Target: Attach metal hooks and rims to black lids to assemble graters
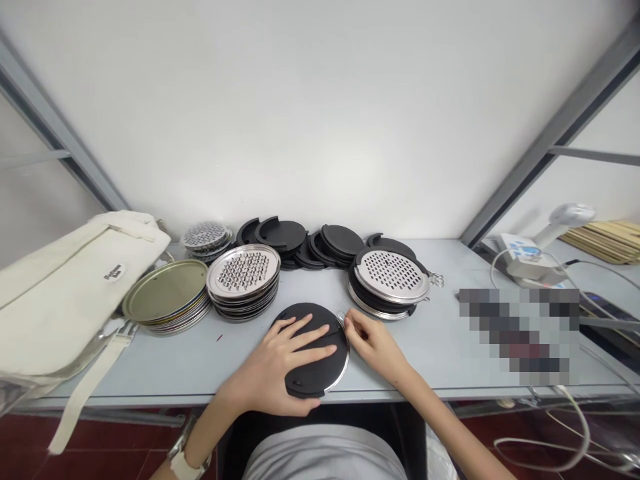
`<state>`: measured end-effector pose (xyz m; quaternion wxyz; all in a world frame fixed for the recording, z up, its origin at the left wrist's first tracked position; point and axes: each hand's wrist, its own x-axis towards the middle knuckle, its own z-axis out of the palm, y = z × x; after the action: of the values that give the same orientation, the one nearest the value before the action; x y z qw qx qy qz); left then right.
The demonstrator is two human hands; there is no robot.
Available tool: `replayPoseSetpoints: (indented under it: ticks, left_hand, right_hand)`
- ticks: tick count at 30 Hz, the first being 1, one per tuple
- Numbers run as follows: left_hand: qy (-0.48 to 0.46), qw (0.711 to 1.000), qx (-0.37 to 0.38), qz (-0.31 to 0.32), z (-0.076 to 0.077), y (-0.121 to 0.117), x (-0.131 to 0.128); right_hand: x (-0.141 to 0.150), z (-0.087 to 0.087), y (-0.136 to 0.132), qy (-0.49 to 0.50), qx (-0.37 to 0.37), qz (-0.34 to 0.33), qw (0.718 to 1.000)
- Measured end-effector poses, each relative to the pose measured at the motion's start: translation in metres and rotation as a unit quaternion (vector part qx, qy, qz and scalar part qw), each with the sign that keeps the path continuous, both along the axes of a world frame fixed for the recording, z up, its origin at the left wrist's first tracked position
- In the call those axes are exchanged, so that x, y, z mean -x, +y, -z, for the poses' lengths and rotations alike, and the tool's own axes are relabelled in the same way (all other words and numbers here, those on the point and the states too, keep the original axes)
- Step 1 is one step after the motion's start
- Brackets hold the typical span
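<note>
A round black disc [320, 370] with a silver metal rim lies at the front of the table. My left hand [285, 363] rests flat on top of it, fingers spread, its thumb by the near edge. At the disc's right edge, my right hand [367, 337] has thumb and fingertips pinched together on a small metal wire loop [341, 316]. Behind it stands a stack of perforated metal grater discs and black discs [393, 275], with wire clips [437, 280] hanging off its right side.
To the left stand a stack of grater plates [244, 273], olive-topped round lids [165, 293], and smaller grater discs [205, 237]. Black round holders [283, 237] lie piled along the wall. A cream bag [75, 287] leans at far left; a white scanner [560, 223] and cables occupy the right.
</note>
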<state>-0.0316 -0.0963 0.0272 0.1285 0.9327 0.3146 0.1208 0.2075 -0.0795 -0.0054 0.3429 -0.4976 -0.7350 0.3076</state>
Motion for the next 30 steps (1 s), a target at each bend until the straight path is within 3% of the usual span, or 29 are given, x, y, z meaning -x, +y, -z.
replayPoseSetpoints:
  ticks: [10,22,30]
  left_hand:
    - [0.006,1.000,0.010,-0.005,0.0010,0.0004,0.0001]
    - [0.003,1.000,0.007,-0.002,0.0017,0.0003,0.0010]
    - [-0.002,1.000,0.012,-0.005,0.0008,-0.0002,0.0004]
  right_hand:
    - [0.0021,0.0011,0.0014,-0.041,-0.008,0.011,0.999]
    - [0.0026,0.0001,-0.0013,0.002,-0.023,0.012,1.000]
    - [-0.0012,-0.0046,-0.0052,0.046,-0.157,0.026,0.986]
